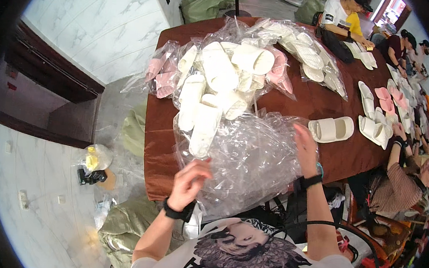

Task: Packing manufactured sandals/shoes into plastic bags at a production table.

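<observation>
My left hand (189, 182) hangs at the near left edge of a heap of clear plastic bags (253, 154), its fingers loosely bent and nothing seen in them. On the right side of that heap, my right hand (305, 146) has its fingers stretched out and holds nothing visible. Just beyond my left fingertips lies a white slipper (205, 131), the nearest of a pile of white slippers (219, 67). A pair of cream slippers (330, 129) rests on the brown tablecloth (335, 155), to the right of my right hand.
Bagged pink slippers (166, 81) lie at the pile's left, and bagged white slippers (309, 56) at the far side. More white and pink slippers (385, 99) line the table's right. A co-worker (344, 18) sits beyond; another person's arm (396, 141) reaches in at right. Green sacks (131, 223) stand at lower left.
</observation>
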`<state>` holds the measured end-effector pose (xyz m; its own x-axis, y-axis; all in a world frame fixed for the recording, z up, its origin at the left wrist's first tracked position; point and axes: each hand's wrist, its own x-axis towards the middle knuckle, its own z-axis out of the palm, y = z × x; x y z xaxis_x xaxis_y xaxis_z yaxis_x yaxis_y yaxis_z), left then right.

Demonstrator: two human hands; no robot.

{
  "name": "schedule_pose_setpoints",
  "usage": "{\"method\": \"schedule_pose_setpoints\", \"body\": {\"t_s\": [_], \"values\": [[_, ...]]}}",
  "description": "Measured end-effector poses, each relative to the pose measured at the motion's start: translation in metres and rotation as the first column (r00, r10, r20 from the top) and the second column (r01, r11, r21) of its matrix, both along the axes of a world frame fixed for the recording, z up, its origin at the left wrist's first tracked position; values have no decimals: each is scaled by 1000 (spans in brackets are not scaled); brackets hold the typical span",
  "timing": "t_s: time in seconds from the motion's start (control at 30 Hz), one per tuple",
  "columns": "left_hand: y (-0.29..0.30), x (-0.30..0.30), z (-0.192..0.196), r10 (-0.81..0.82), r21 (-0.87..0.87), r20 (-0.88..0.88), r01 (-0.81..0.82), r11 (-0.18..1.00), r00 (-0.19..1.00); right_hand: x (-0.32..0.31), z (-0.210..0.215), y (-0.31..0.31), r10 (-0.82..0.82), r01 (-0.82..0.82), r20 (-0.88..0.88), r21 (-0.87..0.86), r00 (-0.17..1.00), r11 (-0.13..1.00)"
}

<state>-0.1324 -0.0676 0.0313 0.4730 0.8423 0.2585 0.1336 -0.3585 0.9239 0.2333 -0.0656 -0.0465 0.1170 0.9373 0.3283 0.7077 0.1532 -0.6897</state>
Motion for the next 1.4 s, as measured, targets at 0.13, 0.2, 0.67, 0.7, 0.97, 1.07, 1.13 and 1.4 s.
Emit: {"method": "schedule_pose_setpoints", "body": {"t_s": [0.13,0.2,0.67,0.7,0.97,1.07,1.13,1.4], "values": [[-5,46,-68,-54,-10,-192,53,999,980,15,-6,-20,-96,49,-624,-92,775,995],[-4,58,-91,-80,-125,-237,51,991,968,9,-28,-20,-119,-4,-535,-222,837,975],[-1,39,-154,155,135,-668,-86,987,727,101,-8,-70,-329,32,-752,-380,571,924],[-4,44,-146,250,225,-650,-132,965,718,96,-10,-80,-303,64,-553,-409,776,911],[-10,38,-100,550,541,-613,-207,815,567,35,-13,-97,-318,281,-16,-427,948,859],[-2,47,-79,562,459,-468,-356,814,683,22,2,-97,-344,248,-23,-650,939,719],[9,63,-70,554,514,-428,-312,799,714,20,-27,-112,-218,100,-160,-536,963,838],[96,147,-80,278,477,-397,-63,877,875,0,7,-118,-76,58,-137,-135,988,989]]}}
